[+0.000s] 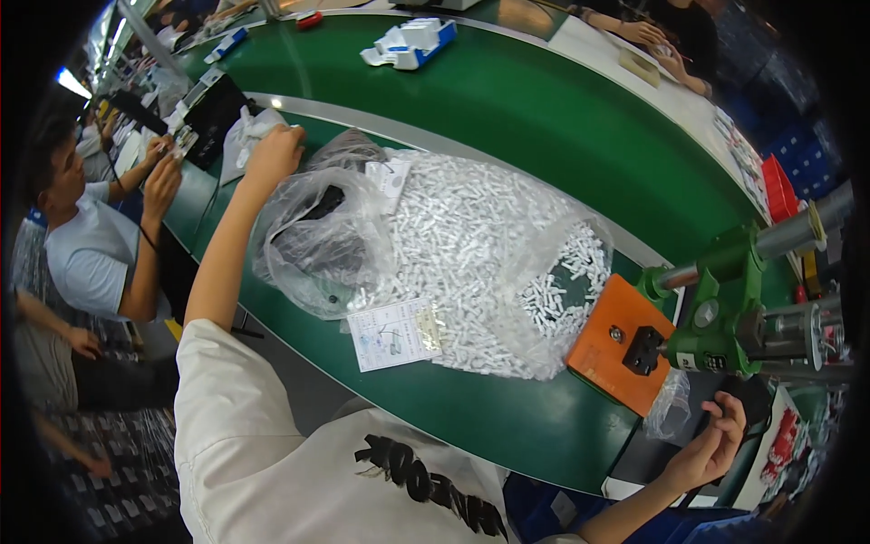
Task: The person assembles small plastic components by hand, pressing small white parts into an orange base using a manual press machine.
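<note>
My left hand [275,156] reaches far left with curled fingers, closed at the edge of a white plastic bag [243,138]. Nearer me lies an open clear bag of dark parts [331,240]. Beside it a large clear bag [462,245] spreads over the bench, full of small white cylindrical parts. My right hand [711,449] is at the lower right, palm up and fingers loosely bent, with nothing visible in it. Close to that hand are a small crumpled clear bag [669,405] and the orange base plate [619,349] of a green bench press [725,304].
A printed sheet [390,335] lies in front of the white parts. Behind the bench runs a green conveyor belt [507,109] carrying a blue-and-white tray [410,45]. A co-worker [95,227] sits at the left, and another person's hands [657,45] are across the belt.
</note>
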`<control>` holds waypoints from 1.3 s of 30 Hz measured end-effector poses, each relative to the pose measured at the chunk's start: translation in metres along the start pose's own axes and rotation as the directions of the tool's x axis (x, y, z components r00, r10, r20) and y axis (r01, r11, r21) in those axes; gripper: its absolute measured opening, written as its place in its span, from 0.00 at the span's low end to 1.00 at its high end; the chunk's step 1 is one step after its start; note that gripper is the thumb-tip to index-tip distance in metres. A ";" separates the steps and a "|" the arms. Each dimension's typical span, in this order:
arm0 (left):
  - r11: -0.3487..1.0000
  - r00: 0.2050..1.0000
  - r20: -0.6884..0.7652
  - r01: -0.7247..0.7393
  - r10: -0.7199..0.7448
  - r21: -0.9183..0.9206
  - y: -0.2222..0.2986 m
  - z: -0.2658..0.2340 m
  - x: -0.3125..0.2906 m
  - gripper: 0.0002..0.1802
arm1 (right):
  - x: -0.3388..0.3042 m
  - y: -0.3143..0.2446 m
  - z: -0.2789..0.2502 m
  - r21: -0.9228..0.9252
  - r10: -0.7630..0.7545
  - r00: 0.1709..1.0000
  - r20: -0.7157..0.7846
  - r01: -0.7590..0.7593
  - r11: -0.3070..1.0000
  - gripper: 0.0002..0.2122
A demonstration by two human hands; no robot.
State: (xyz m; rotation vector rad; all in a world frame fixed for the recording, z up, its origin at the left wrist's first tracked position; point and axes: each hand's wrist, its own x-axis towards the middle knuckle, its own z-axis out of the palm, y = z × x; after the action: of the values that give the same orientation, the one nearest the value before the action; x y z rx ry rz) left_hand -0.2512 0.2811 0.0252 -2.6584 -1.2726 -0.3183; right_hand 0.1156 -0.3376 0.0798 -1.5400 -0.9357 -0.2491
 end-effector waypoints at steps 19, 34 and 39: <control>0.216 0.444 -0.437 -0.852 0.783 -0.478 0.344 -0.027 -0.047 0.10 | -0.029 -0.039 0.046 -0.088 0.021 0.982 0.190 -0.005 0.996 0.05; 0.305 0.530 -0.422 -0.815 0.735 -0.492 0.366 0.002 -0.053 0.08 | 0.018 -0.078 0.191 -0.006 -0.111 0.711 0.694 0.160 0.987 0.09; 0.292 0.515 -0.451 -0.830 0.729 -0.475 0.369 0.000 -0.054 0.06 | 0.027 -0.079 0.288 0.158 -0.282 0.569 0.772 0.258 0.953 0.11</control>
State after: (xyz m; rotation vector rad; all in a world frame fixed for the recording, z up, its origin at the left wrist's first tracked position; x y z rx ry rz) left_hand 0.0047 0.0121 -0.0143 -3.2945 0.4737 -0.8865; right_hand -0.0223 -0.0717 0.0907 -1.4670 -1.8886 0.2816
